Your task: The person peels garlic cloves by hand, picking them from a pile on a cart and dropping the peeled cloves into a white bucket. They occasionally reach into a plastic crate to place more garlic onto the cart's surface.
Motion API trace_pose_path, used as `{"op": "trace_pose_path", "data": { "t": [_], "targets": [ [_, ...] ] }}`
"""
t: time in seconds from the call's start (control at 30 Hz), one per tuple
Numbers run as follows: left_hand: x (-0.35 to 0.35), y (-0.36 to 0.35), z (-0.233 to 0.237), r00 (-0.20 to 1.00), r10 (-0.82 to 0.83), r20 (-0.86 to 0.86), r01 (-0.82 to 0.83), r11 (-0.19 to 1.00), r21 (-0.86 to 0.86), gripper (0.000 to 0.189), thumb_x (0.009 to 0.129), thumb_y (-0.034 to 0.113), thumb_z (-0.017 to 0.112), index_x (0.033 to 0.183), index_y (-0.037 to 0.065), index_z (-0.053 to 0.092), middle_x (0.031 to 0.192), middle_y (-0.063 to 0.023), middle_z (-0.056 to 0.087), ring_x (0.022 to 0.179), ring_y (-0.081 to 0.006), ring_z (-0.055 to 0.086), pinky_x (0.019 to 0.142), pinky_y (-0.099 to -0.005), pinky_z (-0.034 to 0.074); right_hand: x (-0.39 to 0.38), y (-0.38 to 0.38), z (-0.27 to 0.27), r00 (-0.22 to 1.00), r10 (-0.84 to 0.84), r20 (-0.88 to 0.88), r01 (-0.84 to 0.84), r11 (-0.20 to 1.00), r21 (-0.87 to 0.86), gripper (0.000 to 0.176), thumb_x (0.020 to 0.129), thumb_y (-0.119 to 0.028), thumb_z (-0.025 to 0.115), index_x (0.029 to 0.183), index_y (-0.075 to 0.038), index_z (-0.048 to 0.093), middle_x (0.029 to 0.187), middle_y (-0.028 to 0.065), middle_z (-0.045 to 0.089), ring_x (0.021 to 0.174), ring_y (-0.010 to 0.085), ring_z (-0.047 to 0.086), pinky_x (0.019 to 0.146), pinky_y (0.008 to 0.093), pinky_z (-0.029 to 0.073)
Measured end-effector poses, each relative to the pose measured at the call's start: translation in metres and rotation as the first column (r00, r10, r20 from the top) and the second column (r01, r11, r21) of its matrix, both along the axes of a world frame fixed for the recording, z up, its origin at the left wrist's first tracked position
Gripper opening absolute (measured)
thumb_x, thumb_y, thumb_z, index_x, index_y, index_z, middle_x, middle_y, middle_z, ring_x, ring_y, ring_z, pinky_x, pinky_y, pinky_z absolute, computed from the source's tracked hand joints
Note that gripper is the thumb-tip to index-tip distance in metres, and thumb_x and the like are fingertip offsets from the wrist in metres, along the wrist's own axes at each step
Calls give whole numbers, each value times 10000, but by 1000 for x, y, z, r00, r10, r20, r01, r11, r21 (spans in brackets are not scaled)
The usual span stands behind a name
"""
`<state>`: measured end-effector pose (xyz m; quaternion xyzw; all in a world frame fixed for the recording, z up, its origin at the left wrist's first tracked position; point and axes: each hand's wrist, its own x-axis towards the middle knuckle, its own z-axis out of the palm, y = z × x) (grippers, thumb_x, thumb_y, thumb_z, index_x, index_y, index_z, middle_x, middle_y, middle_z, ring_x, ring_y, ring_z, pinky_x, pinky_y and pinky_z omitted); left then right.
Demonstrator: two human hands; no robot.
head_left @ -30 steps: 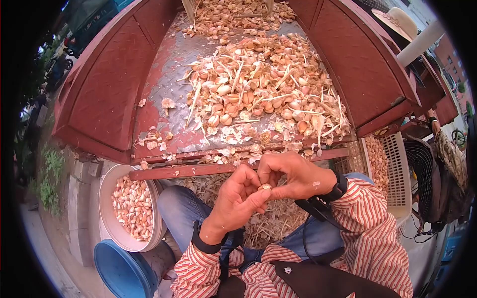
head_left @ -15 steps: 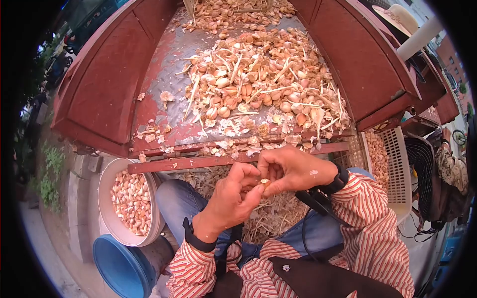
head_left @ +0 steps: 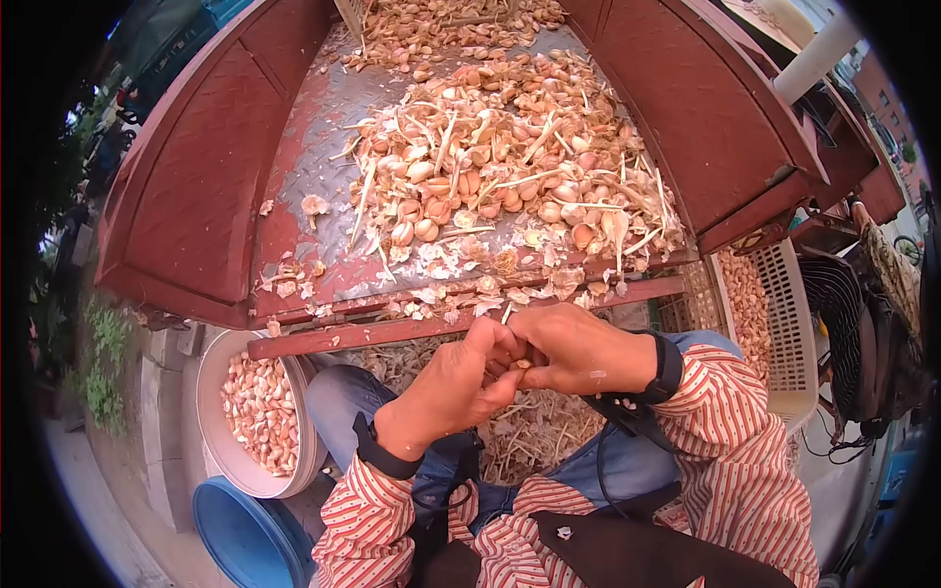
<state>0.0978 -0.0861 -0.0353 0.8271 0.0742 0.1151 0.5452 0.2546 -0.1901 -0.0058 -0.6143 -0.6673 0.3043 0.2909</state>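
My left hand (head_left: pixel 453 384) and my right hand (head_left: pixel 586 351) meet in front of the cart's front edge, fingertips pressed together. Between them is a small garlic piece (head_left: pixel 520 364), mostly covered by the fingers. Both hands are closed around it, just above my lap. Beyond them, a heap of garlic cloves, stalks and loose skins (head_left: pixel 490 167) lies on the worn metal cart bed (head_left: pixel 333 152).
A white bucket of cloves (head_left: pixel 208 392) stands at the left, with a blue bucket (head_left: pixel 240 534) below it. A pale plastic crate (head_left: pixel 784 314) with garlic is at the right. Red cart walls (head_left: pixel 191 186) flank the bed. Skins litter the ground between my legs.
The fingers of both hands have closed in more tightly, and the garlic piece shows less. The view has shifted slightly, and the dark-clothed shapes at the right edge look different.
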Motion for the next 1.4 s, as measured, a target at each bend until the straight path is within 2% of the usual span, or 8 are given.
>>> {"op": "trace_pose_path", "data": {
  "t": [0.23,0.33,0.93,1.03,1.13,1.23,1.27,1.4],
  "targets": [
    [1,1,-7,995,45,-84,-70,940,-334,276,819,16,583,1015,6,388,902,-100,611,839,-157,633,631,-253,509,1,0,5,989,-85,-120,75,993,-88,212,644,-99,642,758,-14,485,707,151,541,706,346,559,603,399,429],
    [0,2,-2,992,-6,-130,-49,906,-421,285,834,-25,560,1036,18,363,989,-93,554,924,-144,587,769,-238,471,1,1,-1,995,-85,-56,82,995,-55,209,645,-95,639,752,-14,479,700,151,536,697,345,557,597,399,427],
    [-2,-10,-3,998,8,-55,-20,974,-225,254,837,-72,507,1036,4,368,967,-106,559,889,-138,589,731,-233,468,3,-5,-6,999,-38,-30,39,999,26,185,638,-80,619,736,-3,483,712,180,554,686,372,559,582,426,423],
    [0,-18,-10,988,139,-71,-152,958,-242,219,847,-67,456,1034,4,367,934,-97,558,816,-120,576,687,-228,467,1,-6,-12,993,-72,95,56,986,156,231,662,-74,661,803,-8,491,689,109,525,592,237,553,522,338,428],
    [6,-34,-18,930,368,-8,-330,824,-460,180,848,-44,384,1026,-26,400,881,-113,580,690,-121,570,570,-237,470,-3,-7,-7,991,-120,-58,124,989,76,238,664,-64,663,825,-6,498,701,102,531,594,218,560,523,323,438],
    [13,-38,-26,927,356,115,-195,722,-664,220,865,-11,297,1056,-27,403,893,-114,565,723,-104,549,555,-228,454,-7,-7,1,974,-72,-215,68,997,-23,160,692,-77,615,783,-6,505,698,154,554,645,312,564,576,365,451],
    [10,-36,-34,939,343,36,-215,664,-716,223,911,68,307,1082,-15,423,933,-113,564,770,-113,562,581,-237,482,-8,-7,3,970,-102,-223,94,995,-46,168,687,-64,622,809,-16,517,696,129,545,636,286,558,561,345,454],
    [8,-34,-14,938,294,-183,-183,-28,-983,242,956,218,383,1049,24,492,947,-90,573,732,-170,591,569,-268,536,-9,0,-3,1000,22,9,-24,951,307,215,692,-101,661,863,-49,540,779,91,547,723,284,562,616,360,457]
  ]
}}
